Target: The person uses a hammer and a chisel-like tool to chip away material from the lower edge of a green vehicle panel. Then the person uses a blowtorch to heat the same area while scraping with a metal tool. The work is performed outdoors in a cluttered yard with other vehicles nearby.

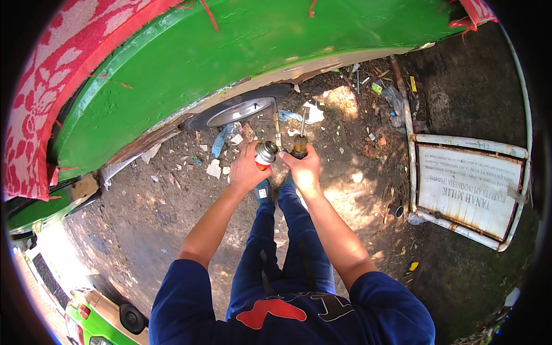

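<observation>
My left hand (246, 171) is closed around a spray can (265, 154) with a silver-grey top and a red and white body. My right hand (305, 171) grips a screwdriver (299, 145) by its amber handle, its metal shaft pointing away from me. Between the two hands a slim brass-coloured tube with a pale lower part (277, 123) extends forward; whether a hand holds it or it joins the can I cannot tell. Both hands are close together above my shoes, in front of the wheel (241, 110) of a green vehicle (201, 60).
Red patterned cloth (69, 63) hangs over the vehicle's left side. Paper scraps, plastic and stones litter the dirt ground (172, 230). On the right stands a white sign in a rusty metal frame (468, 187). Another green vehicle (98, 316) is at the lower left.
</observation>
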Available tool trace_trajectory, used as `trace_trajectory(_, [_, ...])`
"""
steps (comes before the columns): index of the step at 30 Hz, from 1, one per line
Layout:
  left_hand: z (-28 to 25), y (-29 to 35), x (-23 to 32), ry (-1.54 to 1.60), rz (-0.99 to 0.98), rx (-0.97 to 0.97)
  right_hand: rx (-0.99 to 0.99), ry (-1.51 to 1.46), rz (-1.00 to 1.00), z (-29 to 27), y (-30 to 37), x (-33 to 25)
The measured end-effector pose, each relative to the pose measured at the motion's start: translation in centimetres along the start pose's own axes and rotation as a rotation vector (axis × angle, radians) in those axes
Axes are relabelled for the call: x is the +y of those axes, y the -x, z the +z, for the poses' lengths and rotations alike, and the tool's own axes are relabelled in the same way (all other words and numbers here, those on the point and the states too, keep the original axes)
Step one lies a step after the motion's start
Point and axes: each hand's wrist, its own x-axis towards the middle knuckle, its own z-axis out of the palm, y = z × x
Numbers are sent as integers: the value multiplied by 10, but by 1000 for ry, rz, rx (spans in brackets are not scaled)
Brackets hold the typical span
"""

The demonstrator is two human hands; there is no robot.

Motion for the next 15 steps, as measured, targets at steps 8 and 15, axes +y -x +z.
trace_trajectory(8, [-3,-10,-10,62,12,31,4,74,0,-5,-5,-11])
trace_trajectory(15, [-22,-35,-31,135,51,55,10,161,2,-34,-10,-32])
